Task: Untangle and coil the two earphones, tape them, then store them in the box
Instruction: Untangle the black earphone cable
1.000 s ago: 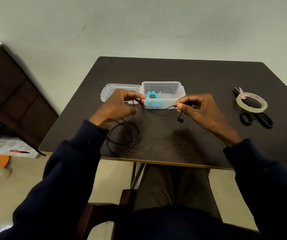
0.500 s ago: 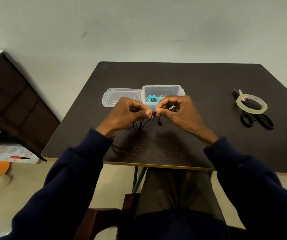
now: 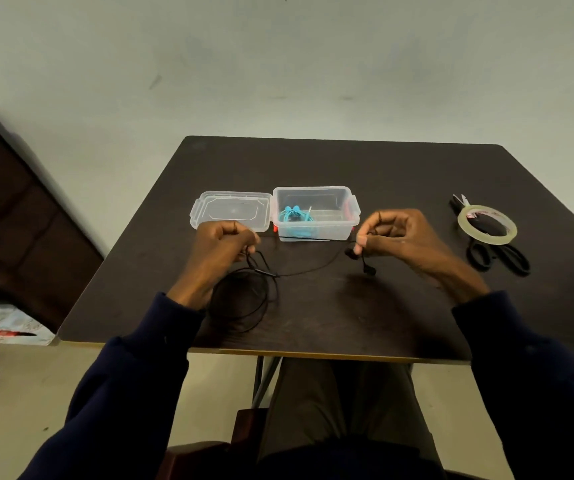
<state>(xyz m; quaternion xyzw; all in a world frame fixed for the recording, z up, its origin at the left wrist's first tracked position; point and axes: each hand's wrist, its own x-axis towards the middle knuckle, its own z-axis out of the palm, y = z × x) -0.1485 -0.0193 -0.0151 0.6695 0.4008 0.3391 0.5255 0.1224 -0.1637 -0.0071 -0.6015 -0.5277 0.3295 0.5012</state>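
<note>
Tape [image 3: 463, 224] on scissors [image 3: 488, 227] (right), lid [image 3: 231, 211] beside box [image 3: 316, 197]

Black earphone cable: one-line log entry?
left hand grips black earphone cable; right hand pinches its end; blue earphone in clear plastic box

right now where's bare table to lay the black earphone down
Bare: table behind the box, and the near middle between left hand and right hand. Crowded: earphone loops by the left hand, tape on scissors at far right.
</note>
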